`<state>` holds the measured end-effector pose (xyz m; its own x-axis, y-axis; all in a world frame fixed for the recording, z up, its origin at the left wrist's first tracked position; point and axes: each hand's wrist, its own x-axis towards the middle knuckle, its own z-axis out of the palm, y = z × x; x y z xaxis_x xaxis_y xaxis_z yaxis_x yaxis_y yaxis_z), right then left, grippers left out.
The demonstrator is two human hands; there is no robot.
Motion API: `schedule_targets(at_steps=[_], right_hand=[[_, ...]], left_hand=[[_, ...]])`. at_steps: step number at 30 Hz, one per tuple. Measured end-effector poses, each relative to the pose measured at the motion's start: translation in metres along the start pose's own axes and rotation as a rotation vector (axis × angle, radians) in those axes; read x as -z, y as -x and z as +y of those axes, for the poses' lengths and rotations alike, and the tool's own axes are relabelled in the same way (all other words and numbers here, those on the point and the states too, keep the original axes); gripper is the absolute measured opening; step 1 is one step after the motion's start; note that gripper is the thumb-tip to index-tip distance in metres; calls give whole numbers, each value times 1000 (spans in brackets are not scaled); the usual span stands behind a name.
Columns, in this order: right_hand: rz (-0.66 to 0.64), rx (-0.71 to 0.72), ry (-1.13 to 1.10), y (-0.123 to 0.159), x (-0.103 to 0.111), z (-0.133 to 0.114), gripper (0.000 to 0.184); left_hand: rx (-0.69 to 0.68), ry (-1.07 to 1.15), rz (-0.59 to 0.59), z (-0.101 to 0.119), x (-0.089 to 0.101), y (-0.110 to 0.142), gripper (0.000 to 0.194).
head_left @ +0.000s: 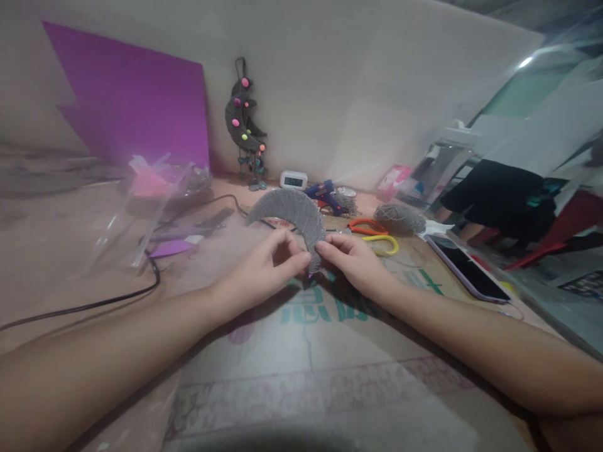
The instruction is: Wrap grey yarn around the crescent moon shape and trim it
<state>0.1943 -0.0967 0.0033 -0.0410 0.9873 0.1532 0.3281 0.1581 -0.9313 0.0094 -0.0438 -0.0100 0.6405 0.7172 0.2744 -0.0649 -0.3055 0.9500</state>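
Observation:
A crescent moon wrapped in grey yarn (296, 210) is held up over the table, its curved back facing up. My left hand (276, 260) pinches the inner edge near the lower tip with thumb and fingers. On the opposite side of that tip, my right hand (351, 257) grips the yarn-covered edge between thumb and forefinger. A bit of purple shows at the lower tip. Just behind the crescent lie a blue glue gun (327, 196), orange-handled pliers (367, 226) and a yellow handle loop (387, 245).
A grey yarn ball (399, 218) and a phone (471, 270) lie right. Behind stand a small digital clock (293, 180) and a decorated hanging moon (245, 119). Left are purple sheets (141, 94), glue sticks (149, 213) and a black cable (113, 302). A person (490, 188) is at far right.

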Motion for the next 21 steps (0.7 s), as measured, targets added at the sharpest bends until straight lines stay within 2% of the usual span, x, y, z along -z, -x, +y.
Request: schedule_targets(at_steps=[1, 4, 6, 11, 16, 21], right_hand=[[2, 2, 0, 0, 0, 0, 35], [8, 27, 42, -1, 2, 3, 38], [14, 47, 68, -2, 3, 4, 39], [16, 74, 103, -2, 2, 5, 36], [18, 78, 130, -2, 1, 5, 33], [99, 70, 3, -1, 1, 2, 35]], left_hand=[[-21, -11, -16, 1, -1, 2, 11], [-75, -104, -100, 4, -3, 7, 38], [-109, -158, -148, 3, -3, 7, 43], [-123, -196, -162, -2, -2, 6, 30], [-126, -201, -156, -1, -3, 6, 26], [-134, -169, -103, -1, -3, 6, 23]])
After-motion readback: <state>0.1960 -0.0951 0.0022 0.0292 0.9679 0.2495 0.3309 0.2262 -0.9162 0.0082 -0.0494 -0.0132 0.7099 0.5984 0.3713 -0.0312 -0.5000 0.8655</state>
